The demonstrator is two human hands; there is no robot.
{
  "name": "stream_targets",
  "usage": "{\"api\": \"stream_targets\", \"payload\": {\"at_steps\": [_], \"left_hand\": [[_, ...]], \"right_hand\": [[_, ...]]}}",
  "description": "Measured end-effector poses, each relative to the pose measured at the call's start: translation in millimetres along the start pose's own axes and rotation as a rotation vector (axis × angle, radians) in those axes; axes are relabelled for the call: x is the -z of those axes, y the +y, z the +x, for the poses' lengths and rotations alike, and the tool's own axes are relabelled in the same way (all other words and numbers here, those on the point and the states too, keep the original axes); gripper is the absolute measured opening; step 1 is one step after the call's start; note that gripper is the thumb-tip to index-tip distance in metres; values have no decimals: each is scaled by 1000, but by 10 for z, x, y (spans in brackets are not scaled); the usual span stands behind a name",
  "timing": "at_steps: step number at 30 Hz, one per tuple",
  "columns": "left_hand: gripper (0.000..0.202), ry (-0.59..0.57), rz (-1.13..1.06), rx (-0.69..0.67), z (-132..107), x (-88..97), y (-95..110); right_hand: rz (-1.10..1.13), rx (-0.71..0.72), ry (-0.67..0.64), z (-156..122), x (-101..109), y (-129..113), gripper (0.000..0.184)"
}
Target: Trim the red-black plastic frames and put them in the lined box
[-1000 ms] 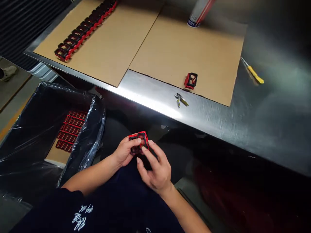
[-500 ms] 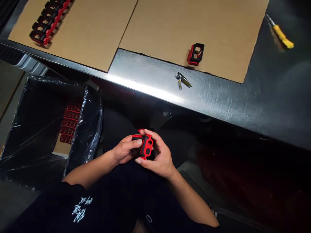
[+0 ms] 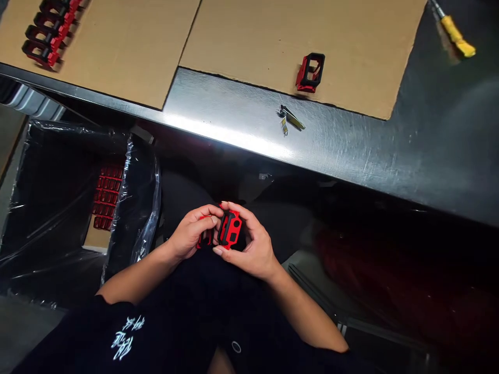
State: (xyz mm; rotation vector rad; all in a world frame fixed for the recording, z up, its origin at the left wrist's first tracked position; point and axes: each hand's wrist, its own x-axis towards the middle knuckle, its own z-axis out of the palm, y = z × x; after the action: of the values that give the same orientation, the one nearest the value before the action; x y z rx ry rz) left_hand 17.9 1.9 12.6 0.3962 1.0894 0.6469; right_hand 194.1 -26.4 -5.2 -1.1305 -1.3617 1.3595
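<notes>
In front of my lap, my right hand (image 3: 255, 244) grips a red and black plastic frame (image 3: 233, 228) between the thumb below and the fingers above. Its red face has small cut-out holes. Close beside it, my left hand (image 3: 190, 232) is closed around a second red and black plastic piece (image 3: 206, 238), mostly covered by the fingers. Left fingertips reach to the edge of the frame in my right hand; whether they touch it I cannot tell. A similar red and black frame (image 3: 310, 72) stands on the cardboard sheet, with an opened nail clipper (image 3: 290, 118) near it on the metal table.
Several matching frames stand in a row (image 3: 50, 34) on the left cardboard (image 3: 128, 52). A plastic-lined bin (image 3: 128, 208) at lower left holds rows of red parts (image 3: 105, 197). A yellow-handled tool (image 3: 454, 34) lies at the upper right. The metal table edge (image 3: 249, 148) runs ahead of my hands.
My left hand has drawn slightly left, its thumb off the right-hand frame, and a gap shows between the two pieces. The whole view has shifted a little.
</notes>
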Motion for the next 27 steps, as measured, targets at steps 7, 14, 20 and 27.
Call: {"api": "stream_targets", "payload": {"at_steps": [7, 14, 20, 27], "left_hand": [[30, -109, 48, -16, -61, -2, -15], [32, -151, 102, -67, -70, 18, -15], [35, -207, 262, -148, -98, 75, -5], [40, -263, 453, -194, -152, 109, 38]], "right_hand": [[-10, -52, 2, -28, 7, -1, 84], [-70, -42, -21, -34, 16, -12, 81], [-122, 33, -13, -32, 18, -25, 83], [-159, 56, -1, -33, 37, -27, 83]]}}
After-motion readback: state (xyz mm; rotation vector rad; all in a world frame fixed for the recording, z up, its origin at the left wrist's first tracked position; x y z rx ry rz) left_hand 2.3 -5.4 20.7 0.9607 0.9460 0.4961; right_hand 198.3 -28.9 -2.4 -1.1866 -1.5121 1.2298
